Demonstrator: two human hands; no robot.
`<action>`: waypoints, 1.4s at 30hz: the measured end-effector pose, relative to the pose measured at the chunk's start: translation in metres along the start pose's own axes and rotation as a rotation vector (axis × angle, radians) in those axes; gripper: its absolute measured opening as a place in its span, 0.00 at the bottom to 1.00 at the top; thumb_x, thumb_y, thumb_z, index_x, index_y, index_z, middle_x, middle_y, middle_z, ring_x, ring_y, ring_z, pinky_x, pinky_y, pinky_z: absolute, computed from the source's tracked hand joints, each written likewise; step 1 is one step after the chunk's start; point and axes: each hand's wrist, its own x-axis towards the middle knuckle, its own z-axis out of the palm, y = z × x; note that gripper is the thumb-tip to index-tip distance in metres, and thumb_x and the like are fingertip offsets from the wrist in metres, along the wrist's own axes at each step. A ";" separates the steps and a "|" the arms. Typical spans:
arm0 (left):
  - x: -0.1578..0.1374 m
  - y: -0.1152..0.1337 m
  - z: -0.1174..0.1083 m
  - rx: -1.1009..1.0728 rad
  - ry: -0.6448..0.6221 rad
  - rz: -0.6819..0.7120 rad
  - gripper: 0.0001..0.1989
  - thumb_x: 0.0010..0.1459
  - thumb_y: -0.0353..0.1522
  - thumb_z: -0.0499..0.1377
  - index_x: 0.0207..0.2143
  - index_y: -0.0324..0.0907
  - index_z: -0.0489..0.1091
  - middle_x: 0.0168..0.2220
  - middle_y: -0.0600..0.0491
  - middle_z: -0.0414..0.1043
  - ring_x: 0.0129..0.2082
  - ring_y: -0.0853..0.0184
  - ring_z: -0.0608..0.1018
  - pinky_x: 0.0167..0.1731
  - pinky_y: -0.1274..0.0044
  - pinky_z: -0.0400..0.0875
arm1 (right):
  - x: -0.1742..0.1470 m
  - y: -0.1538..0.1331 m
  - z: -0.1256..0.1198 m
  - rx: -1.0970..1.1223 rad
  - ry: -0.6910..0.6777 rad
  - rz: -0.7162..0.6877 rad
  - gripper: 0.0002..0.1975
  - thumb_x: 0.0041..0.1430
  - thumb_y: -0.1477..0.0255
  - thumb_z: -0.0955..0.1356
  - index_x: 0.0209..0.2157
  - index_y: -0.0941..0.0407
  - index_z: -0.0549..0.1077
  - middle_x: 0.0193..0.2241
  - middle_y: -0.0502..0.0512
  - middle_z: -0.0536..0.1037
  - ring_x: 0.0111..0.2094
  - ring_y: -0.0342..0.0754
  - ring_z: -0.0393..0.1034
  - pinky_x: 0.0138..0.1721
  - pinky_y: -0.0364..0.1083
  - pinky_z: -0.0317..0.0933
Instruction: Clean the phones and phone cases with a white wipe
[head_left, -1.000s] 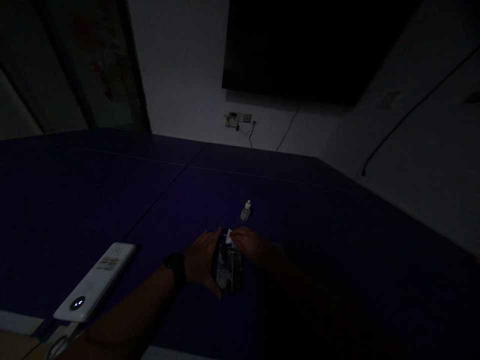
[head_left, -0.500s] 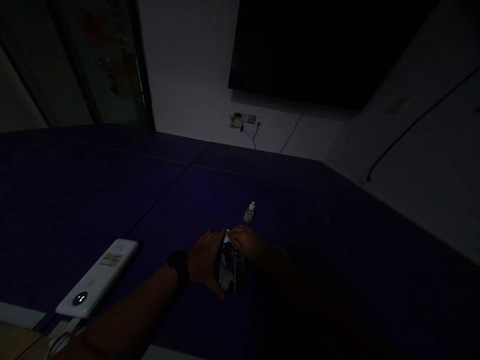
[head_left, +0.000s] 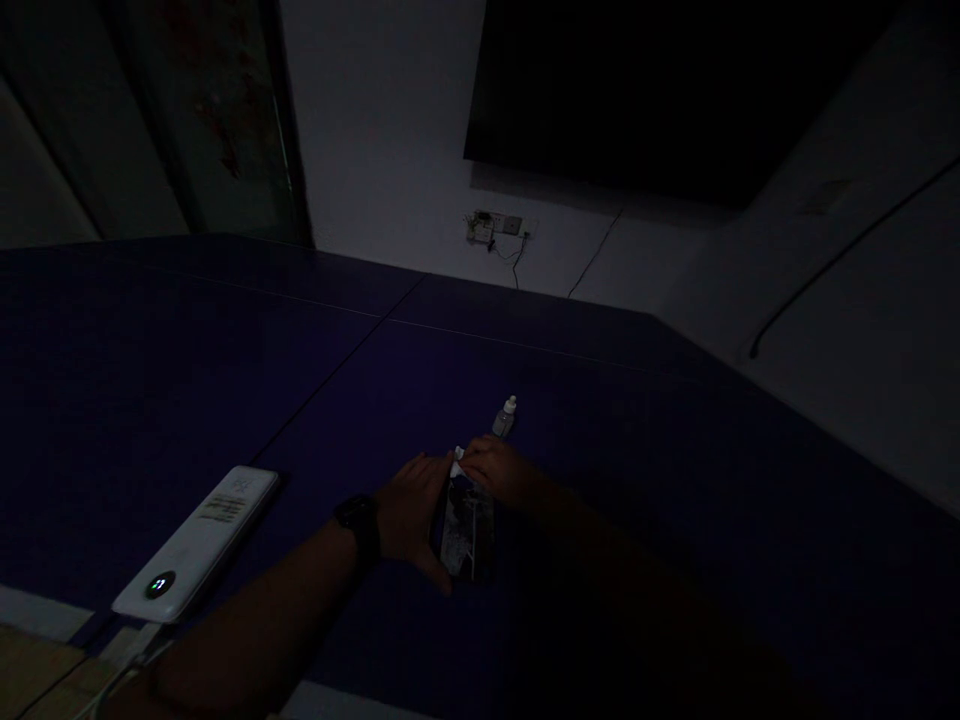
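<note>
The left hand point(head_left: 409, 510) spreads wide along the phone point(head_left: 459, 545) on the desk point(head_left: 300, 335), the right hand point(head_left: 498, 470) pinches a white tissue point(head_left: 457, 461) at its far end, and uneven pressure could skid the phone toward the dropper bottle point(head_left: 504, 418).

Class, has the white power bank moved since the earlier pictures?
No: the white power bank still has its far end at the dark table seam; only the view has shifted.
</note>
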 end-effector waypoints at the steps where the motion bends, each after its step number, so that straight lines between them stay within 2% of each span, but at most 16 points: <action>1: 0.000 0.000 0.000 0.004 -0.001 -0.004 0.78 0.28 0.66 0.66 0.71 0.35 0.34 0.69 0.28 0.50 0.68 0.37 0.57 0.65 0.46 0.46 | 0.000 -0.002 -0.001 0.000 -0.004 -0.017 0.09 0.66 0.77 0.66 0.33 0.58 0.78 0.34 0.56 0.77 0.38 0.48 0.70 0.42 0.47 0.62; 7: -0.002 -0.002 0.002 0.022 -0.006 -0.007 0.78 0.29 0.67 0.64 0.71 0.35 0.34 0.69 0.27 0.49 0.68 0.37 0.57 0.65 0.46 0.47 | -0.005 -0.019 -0.004 -0.018 -0.052 -0.127 0.11 0.67 0.74 0.66 0.29 0.56 0.76 0.32 0.54 0.76 0.36 0.47 0.67 0.40 0.45 0.60; 14: -0.002 -0.003 0.001 0.020 -0.002 0.008 0.78 0.30 0.67 0.64 0.72 0.36 0.32 0.69 0.28 0.50 0.68 0.37 0.57 0.65 0.45 0.47 | 0.004 -0.015 -0.007 -0.102 -0.072 -0.140 0.12 0.68 0.76 0.64 0.30 0.58 0.75 0.31 0.56 0.76 0.34 0.48 0.67 0.39 0.47 0.59; 19: -0.002 -0.006 0.004 0.014 0.003 0.019 0.78 0.30 0.67 0.65 0.72 0.38 0.30 0.69 0.30 0.49 0.67 0.37 0.58 0.65 0.45 0.47 | 0.002 -0.020 -0.011 -0.104 -0.102 -0.224 0.11 0.69 0.73 0.65 0.31 0.56 0.75 0.34 0.53 0.77 0.36 0.46 0.69 0.41 0.45 0.60; 23: -0.003 -0.006 0.005 0.019 0.013 0.004 0.79 0.29 0.67 0.65 0.72 0.36 0.32 0.69 0.29 0.50 0.67 0.36 0.58 0.65 0.46 0.46 | 0.000 -0.025 -0.007 -0.141 -0.095 -0.200 0.12 0.70 0.74 0.62 0.34 0.57 0.75 0.36 0.55 0.78 0.37 0.47 0.69 0.42 0.47 0.60; 26: -0.004 -0.006 0.005 0.011 0.020 0.010 0.77 0.31 0.67 0.64 0.72 0.35 0.33 0.69 0.28 0.50 0.67 0.36 0.58 0.65 0.46 0.46 | -0.007 -0.026 -0.004 -0.164 -0.110 -0.210 0.13 0.70 0.75 0.62 0.32 0.57 0.75 0.34 0.56 0.78 0.38 0.48 0.70 0.41 0.47 0.60; 33: -0.003 -0.004 0.001 0.016 0.012 0.018 0.77 0.30 0.67 0.65 0.72 0.38 0.33 0.68 0.28 0.51 0.67 0.37 0.59 0.65 0.46 0.46 | -0.043 -0.015 -0.018 -0.290 -0.167 -0.159 0.11 0.68 0.80 0.63 0.32 0.59 0.74 0.32 0.56 0.77 0.35 0.49 0.69 0.39 0.49 0.60; 39: -0.002 -0.003 0.001 0.011 -0.009 0.001 0.77 0.30 0.66 0.65 0.72 0.37 0.33 0.69 0.29 0.50 0.67 0.37 0.57 0.65 0.46 0.44 | -0.030 -0.029 -0.007 -0.265 -0.115 -0.173 0.10 0.71 0.76 0.62 0.36 0.59 0.74 0.36 0.57 0.77 0.37 0.49 0.68 0.40 0.48 0.60; 42: -0.003 -0.004 0.001 0.033 -0.022 -0.001 0.77 0.31 0.67 0.65 0.72 0.36 0.33 0.68 0.28 0.51 0.67 0.37 0.58 0.65 0.47 0.45 | -0.027 -0.030 -0.006 -0.255 -0.074 -0.177 0.11 0.71 0.75 0.62 0.34 0.59 0.74 0.36 0.57 0.77 0.36 0.49 0.68 0.39 0.48 0.59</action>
